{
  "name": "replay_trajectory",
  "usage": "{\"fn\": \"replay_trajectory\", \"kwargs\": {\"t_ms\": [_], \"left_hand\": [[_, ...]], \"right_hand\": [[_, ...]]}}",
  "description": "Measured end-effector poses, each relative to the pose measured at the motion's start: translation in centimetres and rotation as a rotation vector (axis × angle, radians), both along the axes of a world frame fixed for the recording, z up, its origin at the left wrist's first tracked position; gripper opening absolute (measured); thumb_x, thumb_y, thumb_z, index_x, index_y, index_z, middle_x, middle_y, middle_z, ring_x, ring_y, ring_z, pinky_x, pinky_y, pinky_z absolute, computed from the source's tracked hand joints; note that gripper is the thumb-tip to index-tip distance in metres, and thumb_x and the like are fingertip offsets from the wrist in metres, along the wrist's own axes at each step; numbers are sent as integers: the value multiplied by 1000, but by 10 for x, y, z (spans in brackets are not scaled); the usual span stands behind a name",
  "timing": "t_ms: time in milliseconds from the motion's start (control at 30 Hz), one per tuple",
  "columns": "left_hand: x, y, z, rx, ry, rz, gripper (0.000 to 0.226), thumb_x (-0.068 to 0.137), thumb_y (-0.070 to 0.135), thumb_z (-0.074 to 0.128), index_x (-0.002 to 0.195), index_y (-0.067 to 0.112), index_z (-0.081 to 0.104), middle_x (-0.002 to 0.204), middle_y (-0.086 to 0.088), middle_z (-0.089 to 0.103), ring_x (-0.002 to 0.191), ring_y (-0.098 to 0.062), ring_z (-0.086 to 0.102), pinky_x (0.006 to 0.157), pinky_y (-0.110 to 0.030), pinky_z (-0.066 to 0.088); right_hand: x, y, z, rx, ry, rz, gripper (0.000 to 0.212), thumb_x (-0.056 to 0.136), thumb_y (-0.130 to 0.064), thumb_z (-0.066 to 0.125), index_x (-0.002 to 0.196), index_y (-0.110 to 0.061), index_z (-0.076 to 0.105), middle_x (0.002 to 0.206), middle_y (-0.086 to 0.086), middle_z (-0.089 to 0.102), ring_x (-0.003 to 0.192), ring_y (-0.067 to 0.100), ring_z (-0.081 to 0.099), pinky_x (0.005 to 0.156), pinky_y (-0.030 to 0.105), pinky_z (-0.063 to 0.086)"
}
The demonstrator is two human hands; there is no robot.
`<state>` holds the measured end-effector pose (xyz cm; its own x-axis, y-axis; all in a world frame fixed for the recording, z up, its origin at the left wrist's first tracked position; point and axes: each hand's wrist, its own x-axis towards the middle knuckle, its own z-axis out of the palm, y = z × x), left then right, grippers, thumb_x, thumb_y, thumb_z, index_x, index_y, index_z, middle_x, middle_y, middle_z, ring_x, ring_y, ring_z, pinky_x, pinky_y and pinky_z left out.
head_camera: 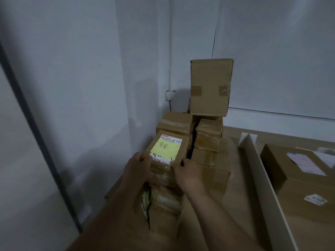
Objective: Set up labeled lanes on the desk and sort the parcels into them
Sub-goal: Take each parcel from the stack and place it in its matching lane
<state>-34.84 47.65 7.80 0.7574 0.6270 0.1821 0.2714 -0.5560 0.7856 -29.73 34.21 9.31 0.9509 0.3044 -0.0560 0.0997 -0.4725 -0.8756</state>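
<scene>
The wooden counter runs into a corner of white walls. A large cardboard box with labels on its top lies towards the counter's right edge. A long divider strip stands just left of it and runs from the far edge towards the near edge. Taped cardboard boxes are stacked in the far left corner, with a tall box topmost. Near the left edge, above a lower pile of parcels, both hands hold a small parcel tilted towards the camera. The left hand grips its left near corner, and the right hand grips its right near corner. A handwritten yellow sticky note covers part of its shipping label.
</scene>
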Motion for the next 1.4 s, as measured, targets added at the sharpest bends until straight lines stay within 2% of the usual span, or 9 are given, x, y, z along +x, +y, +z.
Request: {"fn": "replay_trajectory", "kwargs": {"t_ms": [100, 233, 367, 467, 500, 600, 733, 1000, 1400], "left_hand": [[-12, -12, 7, -266, -126, -20, 26, 92, 20, 48, 112, 9, 60, 104, -14, 66, 84, -27, 62, 79, -41, 55], [-31, -27, 9, -161, -159, -94, 19, 96, 18, 45, 109, 22, 57, 104, -1, 66, 82, -11, 62, 76, -33, 51], [-50, -55, 4, -163, -251, -158, 34, 99, 25, 42, 132, 25, 49, 119, 8, 61, 100, -8, 61, 80, -23, 53], [-62, -85, 3, -144, -261, -190, 43, 100, 29, 40, 143, 29, 36, 127, 13, 53, 107, -7, 55, 81, -13, 43], [-64, -96, 4, -155, -264, -183, 46, 99, 31, 40, 145, 29, 32, 129, 13, 52, 110, -9, 54, 83, -14, 43], [-71, -128, 4, -174, -283, -178, 49, 99, 35, 41, 146, 31, 30, 136, 7, 52, 121, -14, 52, 84, -10, 39], [-75, -172, 8, -176, -361, -247, 51, 98, 31, 43, 147, 30, 29, 141, 5, 45, 123, -11, 48, 91, -18, 40], [-73, -303, 7, -204, -347, -445, 52, 96, 33, 45, 146, 38, 28, 147, 3, 41, 130, -18, 44, 108, -41, 38], [-132, -578, 9, -333, -327, -747, 52, 99, 26, 42, 148, 28, 27, 137, 6, 50, 108, -3, 49, 85, -16, 38]], "right_hand": [[-11, -7, -3, 84, -30, -21, 30, 97, -23, 50, 124, -17, 60, 118, 3, 66, 104, 21, 61, 85, 31, 51], [-31, -23, -1, 184, -147, -48, 30, 97, -19, 50, 125, -21, 59, 109, -2, 67, 92, 15, 61, 71, 24, 46], [-56, -47, -8, 285, -213, -138, 32, 94, -22, 54, 126, -19, 58, 111, -5, 68, 100, 14, 65, 85, 32, 54], [-73, -73, -6, 328, -260, -181, 28, 94, -17, 53, 122, -19, 60, 108, -11, 67, 96, -9, 59, 86, 0, 37], [-77, -81, -7, 339, -276, -194, 26, 95, -18, 51, 119, -23, 61, 101, -17, 67, 92, -17, 56, 89, 0, 36], [-85, -105, -10, 375, -312, -260, 24, 91, -31, 48, 107, -44, 61, 95, -23, 69, 105, 0, 61, 106, 44, 42], [-95, -151, -9, 486, -347, -307, 35, 94, -16, 53, 111, -46, 61, 108, -7, 69, 97, 8, 67, 80, 34, 57], [-121, -294, -1, 506, -419, -456, 37, 95, -14, 52, 128, -28, 59, 102, -15, 69, 94, 0, 66, 80, 25, 56], [-204, -559, -2, 416, -525, -794, 41, 91, -11, 53, 127, -29, 61, 107, -13, 70, 95, 2, 65, 85, 33, 54]]}}
